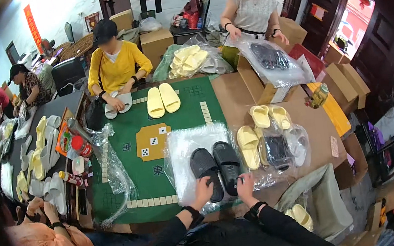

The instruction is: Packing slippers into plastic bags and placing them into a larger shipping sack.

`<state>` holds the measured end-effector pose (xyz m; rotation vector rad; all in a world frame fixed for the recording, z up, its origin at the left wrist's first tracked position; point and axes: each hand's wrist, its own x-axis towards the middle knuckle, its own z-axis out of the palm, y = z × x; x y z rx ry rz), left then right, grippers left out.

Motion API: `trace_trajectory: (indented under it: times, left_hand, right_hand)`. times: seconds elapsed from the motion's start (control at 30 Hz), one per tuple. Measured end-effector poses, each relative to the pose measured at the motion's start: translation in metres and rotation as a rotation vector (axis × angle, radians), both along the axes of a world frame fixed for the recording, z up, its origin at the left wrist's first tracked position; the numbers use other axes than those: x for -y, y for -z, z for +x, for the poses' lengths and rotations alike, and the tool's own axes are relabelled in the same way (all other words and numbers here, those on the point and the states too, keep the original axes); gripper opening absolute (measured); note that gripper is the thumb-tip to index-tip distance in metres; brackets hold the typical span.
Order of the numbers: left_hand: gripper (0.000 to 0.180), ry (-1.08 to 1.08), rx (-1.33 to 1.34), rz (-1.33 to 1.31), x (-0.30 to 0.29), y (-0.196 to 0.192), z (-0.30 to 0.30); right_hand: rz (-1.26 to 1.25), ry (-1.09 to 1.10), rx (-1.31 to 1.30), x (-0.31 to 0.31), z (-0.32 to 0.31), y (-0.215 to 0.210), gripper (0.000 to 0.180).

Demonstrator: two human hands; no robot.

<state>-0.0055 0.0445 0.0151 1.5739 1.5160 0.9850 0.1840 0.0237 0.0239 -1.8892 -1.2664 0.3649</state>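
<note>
A pair of black slide slippers lies side by side in front of me, toes pointing away, on a stack of clear plastic bags (183,144). My left hand (203,191) is closed at the heel end of the left black slipper (204,162), gripping its outer edge. Curled fingers of my right hand (245,185) hold the heel edge of the right black slipper (225,153). Just right of the bags, cream slippers (248,141) lie beside a bagged black slipper (277,151) and a bagged white slipper (297,145).
Across the green mat (152,182), a person in yellow (121,66) handles grey slippers (118,104) near a yellow pair (162,99). Another person (254,10) stands behind an open carton (272,93). A grey chair (325,200) holding cream slippers is at my right.
</note>
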Motion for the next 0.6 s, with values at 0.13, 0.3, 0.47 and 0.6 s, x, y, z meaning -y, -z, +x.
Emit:
trace_trajectory:
  times: [0.13,0.3,0.47,0.6]
  left_hand:
    - [0.037,0.087,-0.452,0.037,0.034,0.003,-0.032]
    - [0.046,0.370,-0.627,0.127,0.062,0.015,-0.058]
    - [0.052,0.502,-0.728,0.156,0.071,0.022,-0.060]
    - [0.055,0.555,-0.840,0.179,0.065,0.004,-0.051]
  right_hand:
    - [-0.040,-0.358,0.103,-0.017,-0.011,0.008,0.015]
    - [-0.286,-0.499,0.110,-0.052,-0.039,-0.007,0.030]
    - [-0.717,-0.622,0.372,-0.074,-0.048,-0.030,0.054]
    - [-0.546,-0.641,0.228,-0.068,-0.027,-0.011,0.053]
